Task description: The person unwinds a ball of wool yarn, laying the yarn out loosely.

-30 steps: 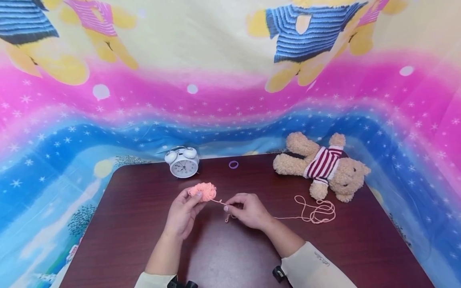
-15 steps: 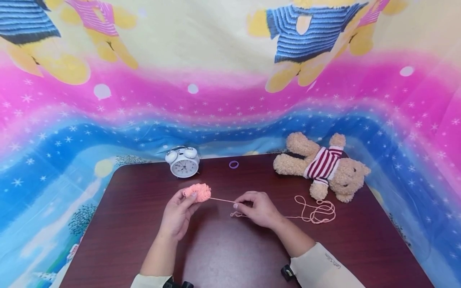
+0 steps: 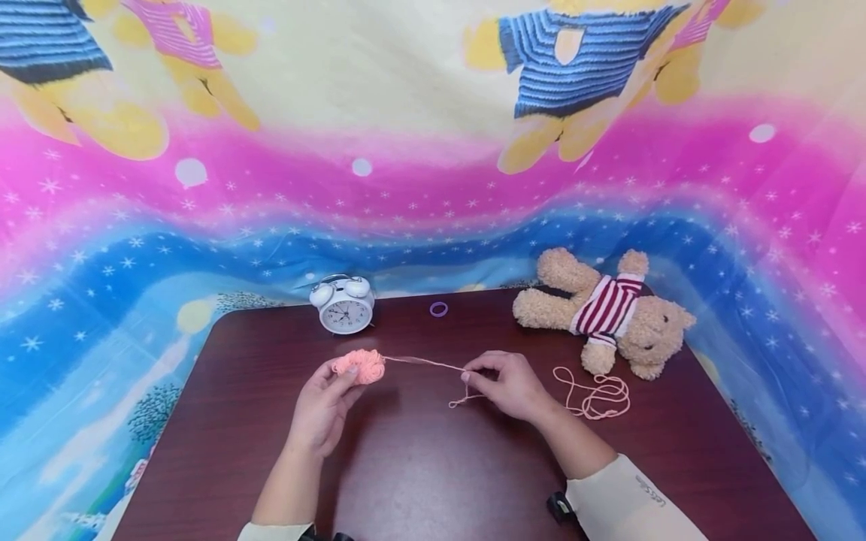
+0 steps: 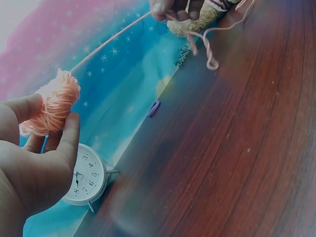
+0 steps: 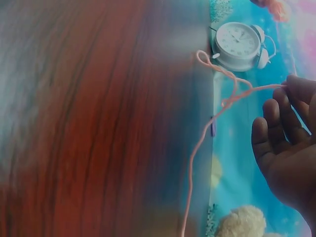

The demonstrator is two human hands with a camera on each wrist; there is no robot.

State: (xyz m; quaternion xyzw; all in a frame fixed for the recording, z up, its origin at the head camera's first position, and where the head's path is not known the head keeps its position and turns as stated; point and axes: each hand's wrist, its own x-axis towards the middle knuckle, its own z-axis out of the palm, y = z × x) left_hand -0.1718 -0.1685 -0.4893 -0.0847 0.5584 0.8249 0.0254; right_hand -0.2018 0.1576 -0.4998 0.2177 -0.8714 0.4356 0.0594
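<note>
Inside pinching left hand [image 3: 323, 413], yarn bundle [image 3: 365, 366]: likely light, squashy; best held gently round middle. Right hand [image 3: 509, 386] pinches strand [image 3: 443, 364], probably tangle-prone.

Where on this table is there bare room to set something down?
The tabletop is bare on the near side between left hand and right hand, from left hand to the left edge, and, more narrowly, between purple ring and teddy bear. Far right is crowded: loose yarn loops lie close by the bear, near the right hand.
</note>
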